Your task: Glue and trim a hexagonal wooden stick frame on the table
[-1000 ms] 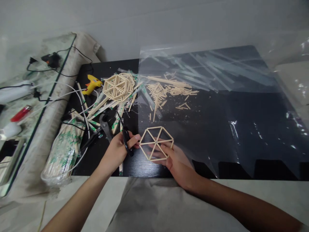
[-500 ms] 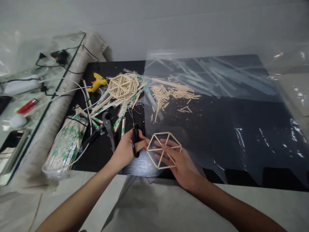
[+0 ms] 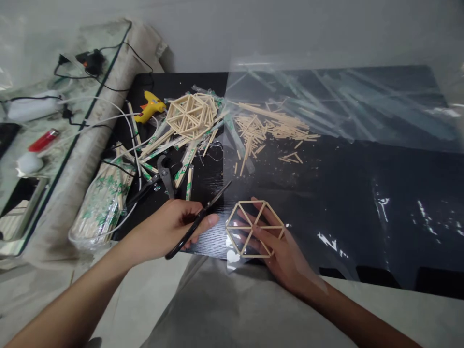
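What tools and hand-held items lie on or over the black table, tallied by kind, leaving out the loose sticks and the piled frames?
Scissors, in the left hand: 1
Pliers: 1
Yellow glue gun: 1
Spoked wooden hexagon, in the right hand: 1
Total: 4

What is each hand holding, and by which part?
The left hand holds scissors by the handles; the right hand holds a hexagonal frame near its centre.
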Available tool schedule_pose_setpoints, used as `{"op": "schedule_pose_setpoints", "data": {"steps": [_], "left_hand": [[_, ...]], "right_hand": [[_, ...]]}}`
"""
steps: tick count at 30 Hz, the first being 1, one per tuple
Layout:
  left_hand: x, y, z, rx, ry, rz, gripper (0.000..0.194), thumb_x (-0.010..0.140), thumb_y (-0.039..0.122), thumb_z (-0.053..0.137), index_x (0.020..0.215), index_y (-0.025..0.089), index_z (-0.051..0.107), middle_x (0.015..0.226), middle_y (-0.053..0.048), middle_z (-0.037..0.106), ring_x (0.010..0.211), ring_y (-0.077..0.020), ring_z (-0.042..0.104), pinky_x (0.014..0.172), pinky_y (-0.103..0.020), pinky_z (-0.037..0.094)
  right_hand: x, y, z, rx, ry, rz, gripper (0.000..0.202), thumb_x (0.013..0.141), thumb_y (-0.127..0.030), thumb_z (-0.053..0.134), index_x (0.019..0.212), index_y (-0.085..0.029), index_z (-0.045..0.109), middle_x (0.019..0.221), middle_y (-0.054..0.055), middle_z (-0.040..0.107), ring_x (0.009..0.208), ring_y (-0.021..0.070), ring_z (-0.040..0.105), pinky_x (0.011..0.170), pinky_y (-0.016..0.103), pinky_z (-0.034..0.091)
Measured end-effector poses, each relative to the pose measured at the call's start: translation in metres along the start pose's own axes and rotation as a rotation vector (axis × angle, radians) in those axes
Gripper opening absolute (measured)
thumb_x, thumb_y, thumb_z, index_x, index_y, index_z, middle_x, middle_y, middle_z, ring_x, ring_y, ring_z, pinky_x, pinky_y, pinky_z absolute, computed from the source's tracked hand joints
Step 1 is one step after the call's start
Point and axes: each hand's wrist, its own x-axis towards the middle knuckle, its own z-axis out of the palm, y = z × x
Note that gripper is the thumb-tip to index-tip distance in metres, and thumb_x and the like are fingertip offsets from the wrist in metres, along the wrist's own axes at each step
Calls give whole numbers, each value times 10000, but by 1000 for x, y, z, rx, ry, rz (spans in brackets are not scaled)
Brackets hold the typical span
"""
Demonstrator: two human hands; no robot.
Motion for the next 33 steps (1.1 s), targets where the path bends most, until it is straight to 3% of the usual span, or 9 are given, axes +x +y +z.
{"op": "schedule_pose_setpoints", "data": {"steps": [5, 10, 12, 16, 19, 33], "left_hand": [[-2, -4, -9, 76, -194, -109, 463, 909, 596, 651, 713, 181, 591, 594, 0, 634, 510, -124, 594, 455, -197, 434], [-2, -2, 8, 56, -299, -148, 537, 924, 679, 571, 740, 177, 619, 657, -31, 685, 572, -152, 653, 525, -233, 502], [-4, 0, 15, 123, -287, -106, 557, 943, 686, 528, 742, 177, 632, 668, -38, 695, 596, -156, 660, 555, -242, 503], [-8, 2, 20, 295, -152, -24, 561, 970, 672, 473, 758, 185, 651, 689, -37, 688, 653, -161, 651, 592, -251, 485], [-9, 2, 19, 334, -140, -9, 582, 988, 671, 439, 740, 187, 648, 662, -31, 672, 648, -157, 644, 605, -252, 485], [-1, -14, 29, 82, -204, -50, 512, 1019, 592, 487, 772, 170, 639, 685, -35, 720, 608, -149, 701, 594, -238, 526]], "right_hand": [[0, 3, -7, -20, -33, -27, 563, 836, -322, 851, 1358, -386, 651, 1459, 14, 664, 1292, 265, 661, 1129, 491, 494], [0, 2, -7, -12, -59, -51, 498, 868, -309, 819, 1334, -394, 666, 1468, -1, 656, 1261, 262, 678, 1087, 483, 536], [0, 1, -7, -16, -67, -50, 494, 874, -305, 813, 1334, -405, 664, 1471, -8, 653, 1256, 262, 682, 1075, 480, 548], [0, 0, -7, -26, -71, -56, 505, 883, -307, 804, 1352, -411, 652, 1478, -5, 647, 1247, 274, 690, 1093, 509, 539], [0, 0, -7, -37, -59, -61, 511, 871, -322, 811, 1353, -391, 654, 1483, 11, 643, 1251, 291, 688, 1108, 538, 527], [-2, 0, -5, -23, -60, -47, 510, 876, -329, 809, 1359, -374, 652, 1467, 29, 655, 1298, 301, 660, 1127, 536, 509]]}}
